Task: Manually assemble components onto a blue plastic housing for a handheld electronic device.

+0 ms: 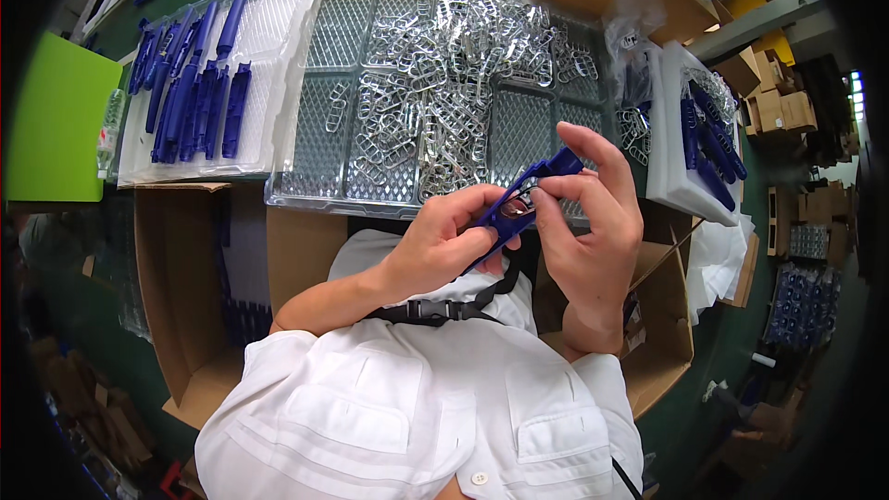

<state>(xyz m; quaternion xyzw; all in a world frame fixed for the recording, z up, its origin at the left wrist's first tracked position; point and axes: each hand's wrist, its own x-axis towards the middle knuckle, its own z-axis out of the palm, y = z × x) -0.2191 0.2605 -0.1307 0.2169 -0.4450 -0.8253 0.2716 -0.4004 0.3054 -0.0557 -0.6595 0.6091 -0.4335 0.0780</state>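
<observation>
A long dark-blue plastic part (560,164) with an open slot lies slantwise between my hands, above my lap. Its lower end is gripped in the fingers of my left hand (431,245). My right hand (597,227) pinches with thumb and forefinger at the slot, its other fingers raised and curled. A small shiny metal piece (520,204) shows in the slot by those fingertips; whether the fingers hold it or only touch it, I cannot tell. Just beyond my hands, a clear compartmented tray (315,162) carries many loose oblong metal clips (454,83).
At the left, a white tray (264,74) holds several blue plastic parts (190,97), beside a green board (60,120) and a clear bottle (110,134). A white foam box (669,143) with blue parts stands right. Cardboard boxes (171,315) flank my lap.
</observation>
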